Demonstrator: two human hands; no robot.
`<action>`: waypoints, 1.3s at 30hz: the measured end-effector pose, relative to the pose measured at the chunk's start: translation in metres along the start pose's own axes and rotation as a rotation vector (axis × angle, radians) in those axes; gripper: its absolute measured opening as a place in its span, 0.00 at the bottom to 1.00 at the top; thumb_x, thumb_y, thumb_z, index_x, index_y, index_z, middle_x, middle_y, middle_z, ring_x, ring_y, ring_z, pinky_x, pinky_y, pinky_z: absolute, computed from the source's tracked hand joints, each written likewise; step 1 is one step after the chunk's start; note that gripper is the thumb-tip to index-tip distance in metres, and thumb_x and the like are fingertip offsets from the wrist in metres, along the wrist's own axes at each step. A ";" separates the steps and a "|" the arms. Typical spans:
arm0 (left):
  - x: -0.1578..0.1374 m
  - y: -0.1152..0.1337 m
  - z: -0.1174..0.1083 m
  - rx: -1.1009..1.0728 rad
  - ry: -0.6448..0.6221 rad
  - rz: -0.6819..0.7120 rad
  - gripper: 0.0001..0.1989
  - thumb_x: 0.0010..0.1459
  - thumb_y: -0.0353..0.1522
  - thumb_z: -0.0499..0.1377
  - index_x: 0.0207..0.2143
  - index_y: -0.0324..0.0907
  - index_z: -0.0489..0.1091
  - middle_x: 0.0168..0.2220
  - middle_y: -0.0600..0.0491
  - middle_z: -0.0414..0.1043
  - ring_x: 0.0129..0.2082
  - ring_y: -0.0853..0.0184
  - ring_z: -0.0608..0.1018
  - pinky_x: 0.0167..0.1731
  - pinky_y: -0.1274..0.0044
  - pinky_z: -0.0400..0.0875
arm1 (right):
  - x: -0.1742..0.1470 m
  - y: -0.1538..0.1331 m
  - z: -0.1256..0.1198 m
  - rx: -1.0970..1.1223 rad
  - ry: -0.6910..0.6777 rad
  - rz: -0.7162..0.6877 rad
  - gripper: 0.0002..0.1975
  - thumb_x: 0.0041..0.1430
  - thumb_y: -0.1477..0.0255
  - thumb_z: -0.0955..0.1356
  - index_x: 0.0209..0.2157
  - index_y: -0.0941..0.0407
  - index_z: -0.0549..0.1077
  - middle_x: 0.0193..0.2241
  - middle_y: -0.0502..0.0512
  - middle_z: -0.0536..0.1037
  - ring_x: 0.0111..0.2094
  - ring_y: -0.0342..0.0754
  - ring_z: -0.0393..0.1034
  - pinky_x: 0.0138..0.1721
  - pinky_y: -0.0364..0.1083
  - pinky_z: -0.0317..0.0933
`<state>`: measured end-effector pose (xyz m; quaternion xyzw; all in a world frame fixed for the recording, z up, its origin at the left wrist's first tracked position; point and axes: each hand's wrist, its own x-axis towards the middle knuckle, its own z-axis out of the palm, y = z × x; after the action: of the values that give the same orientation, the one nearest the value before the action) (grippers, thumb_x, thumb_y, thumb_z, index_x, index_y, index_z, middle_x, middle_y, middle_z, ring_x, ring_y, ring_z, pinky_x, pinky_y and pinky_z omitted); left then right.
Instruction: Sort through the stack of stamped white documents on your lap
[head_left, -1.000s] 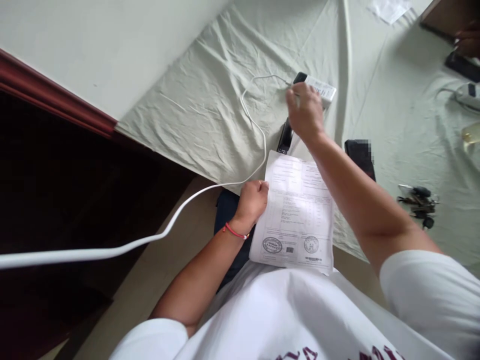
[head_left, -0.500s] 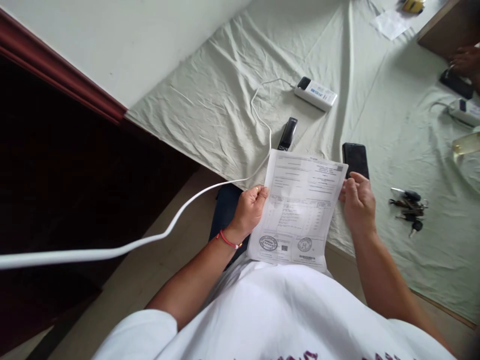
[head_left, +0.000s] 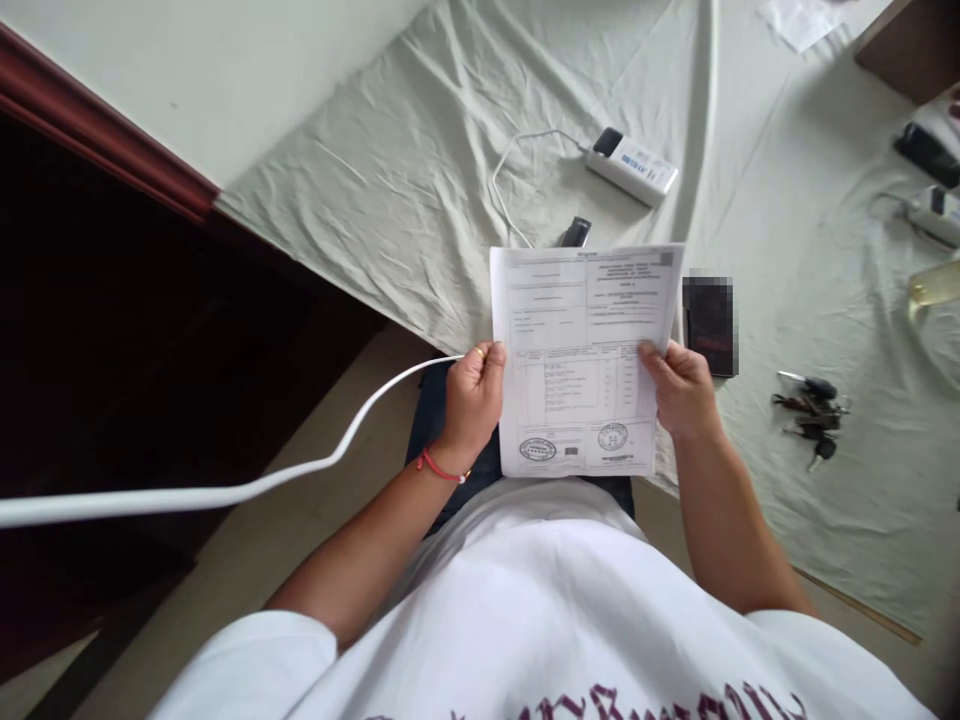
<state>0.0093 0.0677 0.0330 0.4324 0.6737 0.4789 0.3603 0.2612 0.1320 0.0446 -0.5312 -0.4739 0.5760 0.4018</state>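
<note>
A printed paper sheet (head_left: 577, 370), with text, a table and two round stamps low down, is held up over my lap and the table edge. My left hand (head_left: 475, 395) pinches its left edge between thumb and fingers; a red bracelet circles that wrist. On the opposite edge, my right hand (head_left: 681, 388) grips the sheet with the thumb on top. Just past the right hand lies a dark phone-like rectangle (head_left: 711, 325), partly pixelated. Behind the sheet's top edge a black stapler-like object (head_left: 577, 232) sticks out, mostly hidden.
A white power bank-like box (head_left: 631, 168) with a white cable (head_left: 300, 470) lies on the cloth-covered table (head_left: 420, 200). Keys (head_left: 814, 410) rest to the right. At the far right are another dark phone-like object (head_left: 926, 152), a white box (head_left: 936, 215) and a brown box (head_left: 907, 50).
The sheet has been raised and straightened, now hiding most of the black object. My right hand has moved left, off the phone, and its thumb now lies over the sheet's right edge.
</note>
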 end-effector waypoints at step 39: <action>0.053 -0.130 -0.078 0.649 -0.956 1.283 0.21 0.64 0.33 0.52 0.55 0.32 0.71 0.50 0.39 0.79 0.53 0.55 0.76 0.63 0.60 0.55 | 0.038 0.021 0.003 -0.468 0.005 -0.242 0.21 0.69 0.54 0.65 0.47 0.54 0.80 0.33 0.55 0.81 0.42 0.54 0.78 0.44 0.53 0.74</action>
<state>-0.1115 0.0686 -0.0735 0.9660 0.1787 0.1400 0.1235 0.2552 0.1635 0.0155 -0.5506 -0.6534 0.3969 0.3352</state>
